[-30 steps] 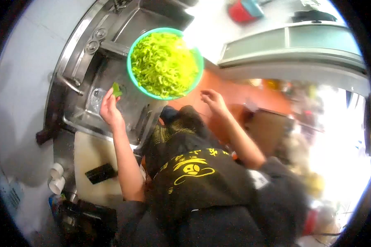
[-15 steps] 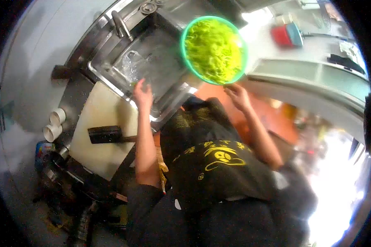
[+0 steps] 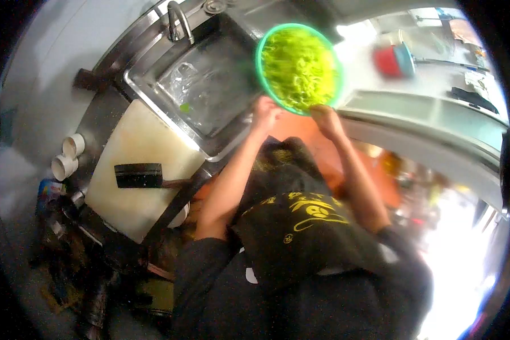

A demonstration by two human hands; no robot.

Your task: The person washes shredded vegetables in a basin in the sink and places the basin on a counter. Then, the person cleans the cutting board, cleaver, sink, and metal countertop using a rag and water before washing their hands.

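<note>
**Left hand (image 3: 266, 116) and right hand (image 3: 326, 121) meet at the near rim of a round, mint-green plastic bowl (image 3: 259, 61)**

A person in a black apron with yellow print (image 3: 317, 212) stands over a rectangular stainless-steel sink (image 3: 218, 85), arms reaching forward above an orange-red floor (image 3: 317, 147). Beside the sink, on a dark metal bench (image 3: 105, 110), lies a cream-colored, rectangular cutting board (image 3: 119, 141). The bowl, filled with finely cut, bright green leafy vegetables (image 3: 300, 68), sits at the basin's far right, in front of both hands. The right hand's grip is together, its fingers curled in at the rim; the left hand's fingers touch or nearly touch the rim to its left, but blur makes it impossible to tell whether that grip is clamped on it. A blurred red-and-blue container (image 3: 392, 60) stands to the right, well apart from the bowl. A curved metal faucet (image 3: 178, 20) reaches over the sink, and a cleaver with a dark, rectangular blade (image 3: 139, 175) lies flat on the board, its brown handle toward the person. Crumpled clear plastic (image 3: 181, 76) lies in the sink, two small white cups (image 3: 64, 167) stand near the board's left edge, and a small green leaf scrap (image 3: 185, 107) rests near the plastic.
</note>
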